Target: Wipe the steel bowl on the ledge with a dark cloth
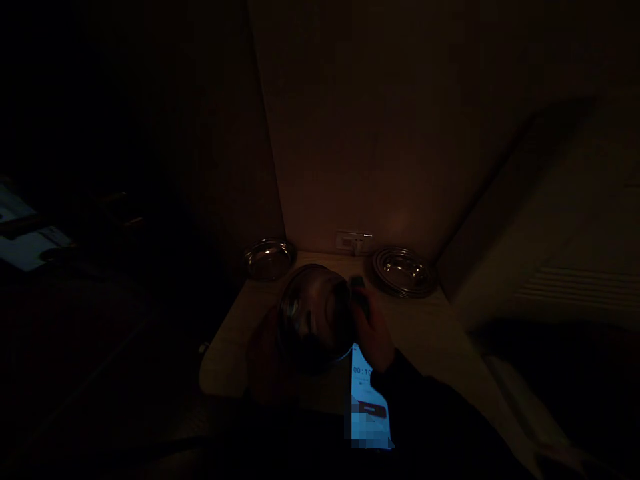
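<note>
The room is very dark. A steel bowl is tilted over the small light table, its opening facing me. My left hand is against the bowl's lower left side and seems to grip it. My right hand is at the bowl's right rim, its fingers closed round a small dark thing that I cannot make out. A lit phone lies just below the bowl, partly under my right sleeve.
A steel bowl stands at the table's back left and a steel plate at its back right. A wall socket sits between them, low on the wall. Pale papers lie far left. A bed edge runs along the right.
</note>
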`<act>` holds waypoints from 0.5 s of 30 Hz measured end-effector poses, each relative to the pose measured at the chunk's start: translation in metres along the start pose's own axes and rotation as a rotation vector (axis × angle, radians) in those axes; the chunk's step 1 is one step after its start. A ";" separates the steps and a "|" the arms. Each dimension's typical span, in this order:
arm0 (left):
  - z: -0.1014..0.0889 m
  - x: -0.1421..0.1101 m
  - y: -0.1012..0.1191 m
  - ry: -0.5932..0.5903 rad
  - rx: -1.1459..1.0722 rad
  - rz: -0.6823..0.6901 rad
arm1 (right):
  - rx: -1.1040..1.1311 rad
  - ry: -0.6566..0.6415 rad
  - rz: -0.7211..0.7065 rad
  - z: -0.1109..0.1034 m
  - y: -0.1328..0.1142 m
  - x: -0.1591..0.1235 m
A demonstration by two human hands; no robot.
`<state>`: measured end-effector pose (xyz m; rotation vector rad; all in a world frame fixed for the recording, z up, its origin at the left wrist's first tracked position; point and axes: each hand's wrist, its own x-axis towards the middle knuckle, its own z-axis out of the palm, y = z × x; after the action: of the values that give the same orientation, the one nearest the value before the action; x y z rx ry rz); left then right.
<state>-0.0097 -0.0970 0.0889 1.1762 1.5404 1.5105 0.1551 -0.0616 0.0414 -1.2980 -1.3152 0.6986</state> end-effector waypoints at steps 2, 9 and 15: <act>0.008 -0.003 0.000 0.077 0.036 -0.021 | 0.044 0.060 0.079 0.012 0.003 -0.026; 0.027 -0.009 -0.002 0.074 0.009 -0.155 | 0.156 -0.117 0.254 0.005 -0.032 -0.052; 0.026 -0.005 -0.008 -0.043 0.084 -0.102 | 0.430 -0.021 0.423 -0.036 -0.022 -0.012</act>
<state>0.0146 -0.0910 0.0774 1.1515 1.6234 1.3570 0.1804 -0.0873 0.0663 -1.2175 -0.8423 1.2179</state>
